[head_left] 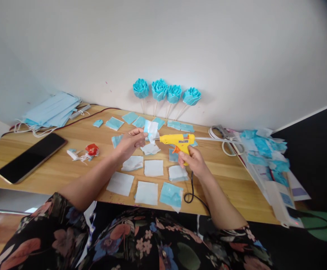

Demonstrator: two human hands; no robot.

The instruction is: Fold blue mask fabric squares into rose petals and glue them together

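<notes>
A small blue and white cloth piece (151, 129) is pinched in the fingers of my left hand (133, 142), near the middle of the table. My right hand (193, 160) is wrapped round the handle of a yellow glue gun (176, 140), its nozzle pointing left at the lower part of that piece. A long clear glue stick (216, 140) sticks out of the gun's back. Below and between my hands lie several cut squares, white ones (153, 168) and a blue one (171, 195). More blue squares (114, 123) lie behind my left hand.
Several blue fabric flowers (159, 90) on sticks lean against the wall. Face masks (52, 110), a black phone (31, 157) and a red scrap (91, 149) are at left. Scissors (227, 146), blue scraps (264, 144) and a white power strip (281, 204) are at right. The gun's cord (191, 187) trails forward.
</notes>
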